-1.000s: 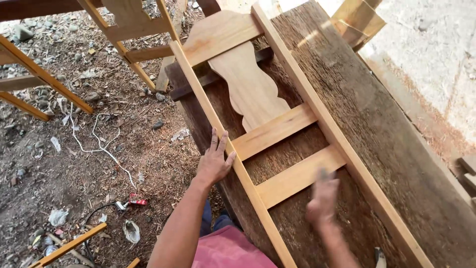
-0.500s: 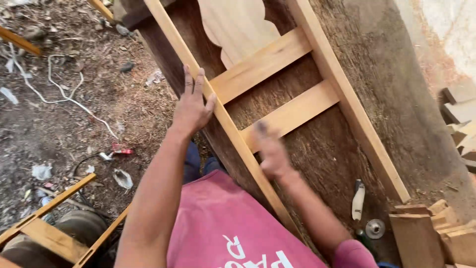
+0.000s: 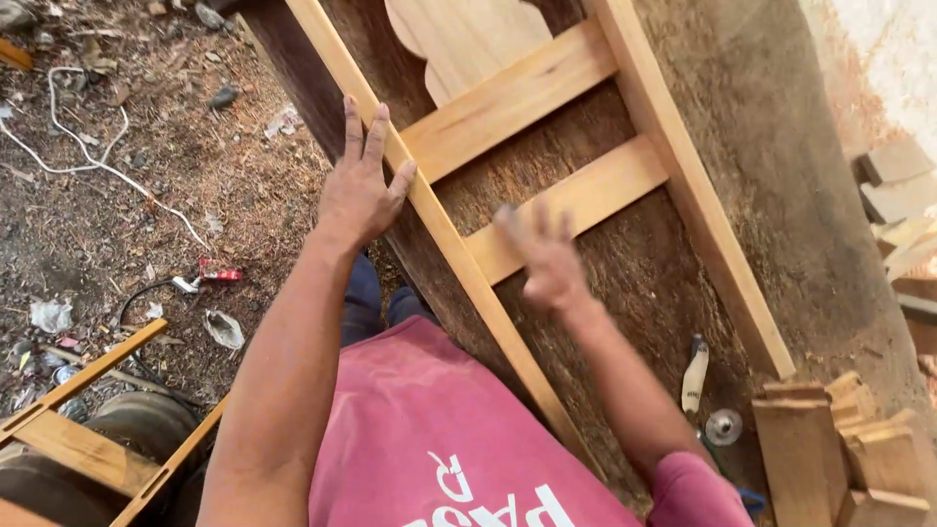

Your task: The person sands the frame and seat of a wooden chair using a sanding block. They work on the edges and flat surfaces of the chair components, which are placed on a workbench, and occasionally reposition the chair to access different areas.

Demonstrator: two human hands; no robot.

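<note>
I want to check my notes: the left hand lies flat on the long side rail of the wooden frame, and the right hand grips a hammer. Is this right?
Not quite. In the head view the right hand is open and holds nothing, blurred above the lower crosspiece. The left hand does lie flat on the side rail.

Head-worn view, steeply downward, close over workbench point(image 3: 683, 293), hands perhaps motion-blurred.
</note>
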